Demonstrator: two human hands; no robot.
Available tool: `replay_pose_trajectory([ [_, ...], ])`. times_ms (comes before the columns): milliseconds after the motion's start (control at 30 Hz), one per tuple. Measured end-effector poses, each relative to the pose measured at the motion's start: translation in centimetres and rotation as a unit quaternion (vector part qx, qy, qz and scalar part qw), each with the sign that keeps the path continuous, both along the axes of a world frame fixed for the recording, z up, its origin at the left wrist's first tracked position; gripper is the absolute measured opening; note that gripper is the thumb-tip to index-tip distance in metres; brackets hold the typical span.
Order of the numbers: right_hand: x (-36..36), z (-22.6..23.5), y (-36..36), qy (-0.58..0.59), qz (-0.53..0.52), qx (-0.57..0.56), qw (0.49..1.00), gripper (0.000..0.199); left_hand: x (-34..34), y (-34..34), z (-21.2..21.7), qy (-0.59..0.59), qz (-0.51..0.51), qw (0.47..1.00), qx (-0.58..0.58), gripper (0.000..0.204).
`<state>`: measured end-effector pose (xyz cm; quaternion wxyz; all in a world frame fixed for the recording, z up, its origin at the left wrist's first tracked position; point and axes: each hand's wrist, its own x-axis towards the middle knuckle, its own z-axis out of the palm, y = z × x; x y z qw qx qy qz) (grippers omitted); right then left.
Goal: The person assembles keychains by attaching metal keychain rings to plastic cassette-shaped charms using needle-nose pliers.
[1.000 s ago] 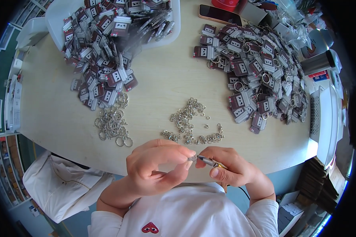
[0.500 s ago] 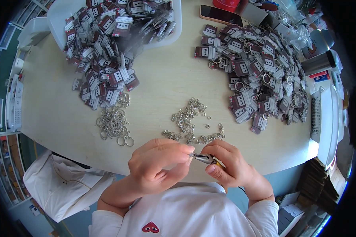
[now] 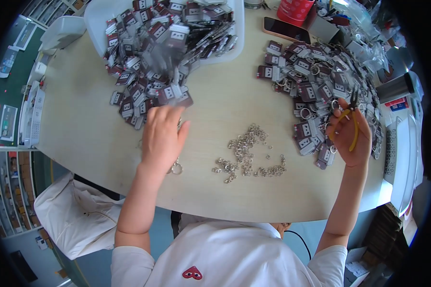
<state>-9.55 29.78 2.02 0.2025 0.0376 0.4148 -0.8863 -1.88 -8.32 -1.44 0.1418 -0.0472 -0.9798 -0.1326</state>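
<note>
My left hand (image 3: pixel 162 134) reaches palm down to the near edge of a heap of flat, cassette-shaped charms (image 3: pixel 129 98). Its fingers are stretched out and the thumb stands apart; whether the fingertips touch a charm I cannot tell. Partly under that hand lie silver key rings (image 3: pixel 177 168). My right hand (image 3: pixel 353 143) holds yellow-handled pliers (image 3: pixel 355 130), jaws pointing away from me, over the right-hand heap of cassette charms fitted with key rings (image 3: pixel 307 93). Small silver jump rings (image 3: pixel 244 150) lie scattered on the table between my hands.
A white plastic bin (image 3: pixel 240 28) behind the left heap is full of charms. At the back are a phone (image 3: pixel 286 30) and a red cup (image 3: pixel 294 10). A dark cylinder (image 3: pixel 392 90) and a white tray (image 3: pixel 406 158) stand on the right. The table (image 3: pixel 210 201) curves along its front edge.
My hands have parted from the middle. The left moved to the left heap; the right carried the pliers to the right heap. The small piece between them is no longer visible.
</note>
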Motion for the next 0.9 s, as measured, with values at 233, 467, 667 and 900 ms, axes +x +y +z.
replay_pose_trajectory([
  [233,4.0,-2.1,-3.0,0.028,-0.028,0.108,0.993,0.019,-1.5,-0.6,-1.4,-0.059,0.030,0.991,-0.119,0.035],
  [467,5.3,-1.6,-7.0,0.342,0.090,0.556,0.752,0.013,1.3,0.3,-0.8,-0.091,-0.112,0.988,0.046,0.032],
  [667,4.3,-3.7,-9.4,0.456,0.113,0.638,0.611,0.018,2.5,-0.9,-0.1,-0.027,-0.020,0.997,0.070,0.036],
  [900,4.2,-4.0,-9.9,0.479,0.127,0.644,0.583,0.018,1.5,-1.8,-0.1,-0.045,-0.033,0.998,-0.009,0.037],
])
